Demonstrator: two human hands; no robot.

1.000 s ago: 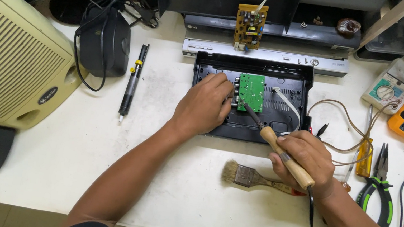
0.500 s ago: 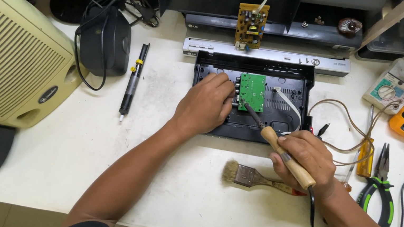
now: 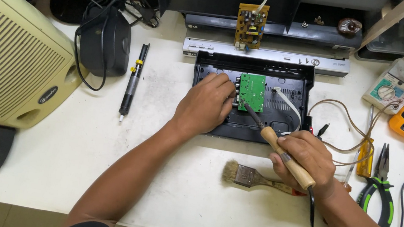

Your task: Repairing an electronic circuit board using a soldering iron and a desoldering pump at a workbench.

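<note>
Head view: black open case sits mid-table, green board inside it. Your left hand presses fingers together on the board's left edge. Right hand is clamped round the soldering iron, tip on the board. Risks: hot tip slides onto your left fingertips; white ribbon cable nearby could melt.

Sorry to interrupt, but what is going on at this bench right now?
A person is soldering. The right hand holds a wooden-handled soldering iron, its tip on a small green circuit board inside an open black case. The left hand steadies the board's edge. A paintbrush lies beside the right hand.
</note>
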